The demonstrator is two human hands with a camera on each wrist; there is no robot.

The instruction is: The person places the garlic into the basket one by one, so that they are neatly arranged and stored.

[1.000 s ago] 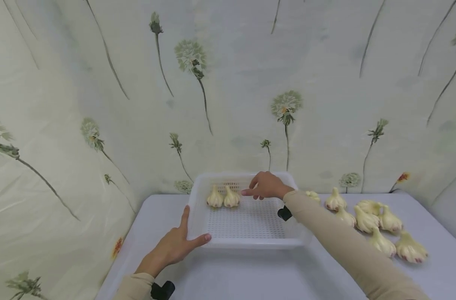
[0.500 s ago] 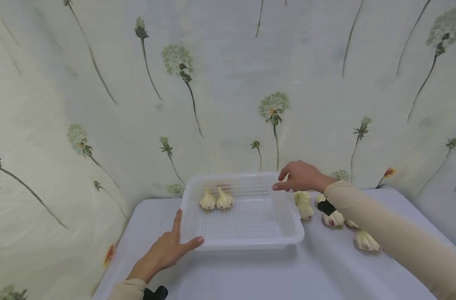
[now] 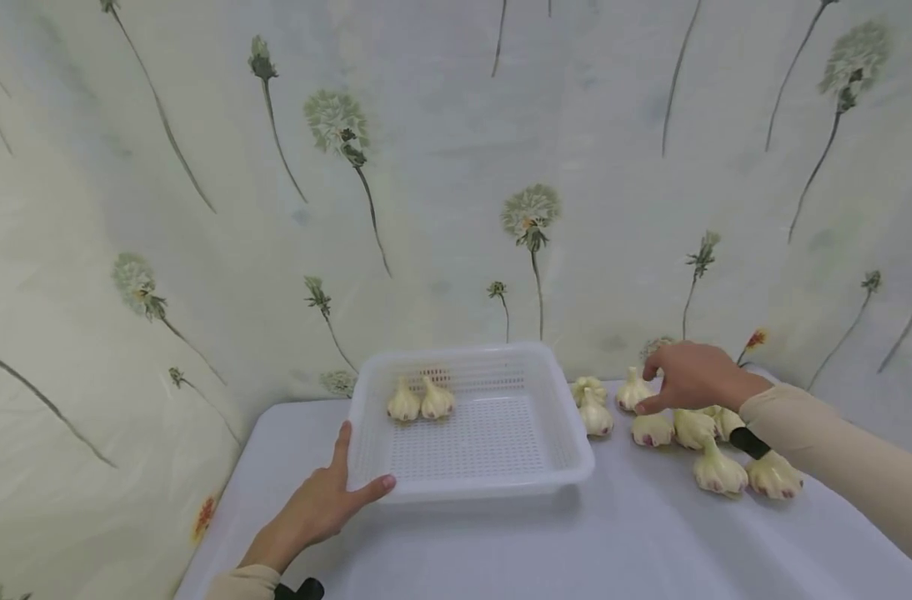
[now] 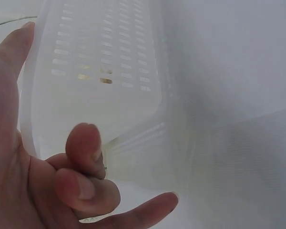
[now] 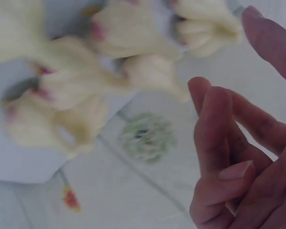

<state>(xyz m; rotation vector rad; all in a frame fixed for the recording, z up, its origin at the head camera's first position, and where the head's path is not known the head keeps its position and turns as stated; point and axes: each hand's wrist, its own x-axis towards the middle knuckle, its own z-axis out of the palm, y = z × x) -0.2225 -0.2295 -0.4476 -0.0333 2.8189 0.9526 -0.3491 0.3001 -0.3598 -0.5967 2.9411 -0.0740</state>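
Left hand (image 3: 317, 504) spread wide, thumb and index finger straight, I touch the near left corner of the white basket (image 3: 478, 485), where two garlic bulbs (image 3: 437, 402) sit side by side. Further right, with thumb and index parted and nothing held, my right hand (image 3: 694, 379) hovers by a bulb (image 3: 630, 392) among the loose garlic (image 3: 720, 472) on the surface (image 3: 471, 554).

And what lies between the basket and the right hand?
Garlic bulbs on the table: some close by the basket, one bulb near the right hand's fingertips. The head view shows this.
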